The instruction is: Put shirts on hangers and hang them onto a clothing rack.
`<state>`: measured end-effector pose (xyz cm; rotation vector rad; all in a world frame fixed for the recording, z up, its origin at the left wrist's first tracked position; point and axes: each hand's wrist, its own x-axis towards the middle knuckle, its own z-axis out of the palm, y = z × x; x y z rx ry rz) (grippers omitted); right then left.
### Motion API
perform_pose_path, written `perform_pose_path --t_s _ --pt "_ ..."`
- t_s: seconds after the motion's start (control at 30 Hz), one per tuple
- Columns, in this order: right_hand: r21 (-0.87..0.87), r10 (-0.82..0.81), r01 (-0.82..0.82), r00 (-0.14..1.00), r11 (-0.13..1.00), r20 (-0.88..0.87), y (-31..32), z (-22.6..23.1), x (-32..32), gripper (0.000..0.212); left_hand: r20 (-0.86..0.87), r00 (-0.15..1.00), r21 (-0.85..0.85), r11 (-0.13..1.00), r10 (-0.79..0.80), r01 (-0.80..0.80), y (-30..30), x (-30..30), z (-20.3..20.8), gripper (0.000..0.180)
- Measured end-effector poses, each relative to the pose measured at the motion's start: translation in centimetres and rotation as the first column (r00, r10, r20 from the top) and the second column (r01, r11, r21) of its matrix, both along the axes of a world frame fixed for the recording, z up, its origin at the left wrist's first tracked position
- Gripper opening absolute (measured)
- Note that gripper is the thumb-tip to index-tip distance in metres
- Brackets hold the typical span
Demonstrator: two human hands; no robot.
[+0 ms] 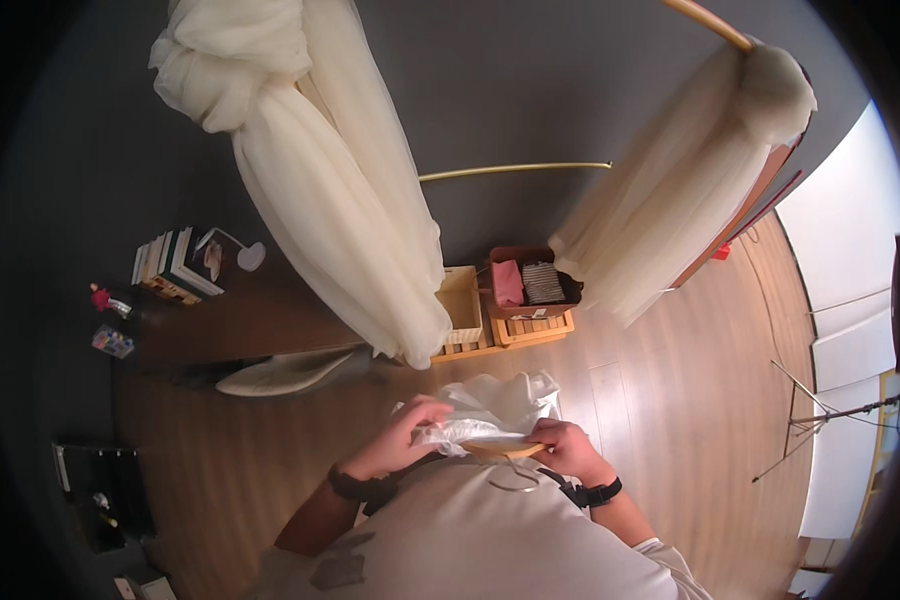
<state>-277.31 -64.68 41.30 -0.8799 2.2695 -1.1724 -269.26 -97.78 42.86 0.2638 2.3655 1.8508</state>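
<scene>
Close in front of my body, a white, thin garment (490,398) hangs in loose folds. A wooden clothes hanger (504,449) with a metal hook lies along the garment's near edge, the hook pointing back toward me. My right hand (568,449) is closed around the hanger's right end, with some of the white cloth beside its fingers. On the other side, my left hand (410,437) has its fingers curled on the garment's left part, near the hanger's left end. The hanger's left end is partly hidden by the cloth.
Ahead, a pale woven basket (460,300) and a dark red box (532,310) with folded clothes rest on a slatted wooden bench (530,333). Cream curtains (335,180) hang on both sides. A dark desk (240,318), chair (285,375) and tripod stand (815,415) stand around.
</scene>
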Motion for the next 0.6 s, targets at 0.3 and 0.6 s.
perform_pose_path --t_s 0.3,0.6 --pt "0.016 -0.092 0.092 0.996 0.996 -0.013 -1.2 4.0 -3.0 0.028 0.305 0.852 -0.287 0.812 -0.426 0.508 -6.2 -8.0 -4.4 0.043" --pt "-0.097 -0.207 0.221 0.968 0.97 0.142 5.1 4.1 -7.9 0.024 0.058 0.896 -0.529 0.748 -0.44 0.401 0.2 -16.1 1.0 0.02"
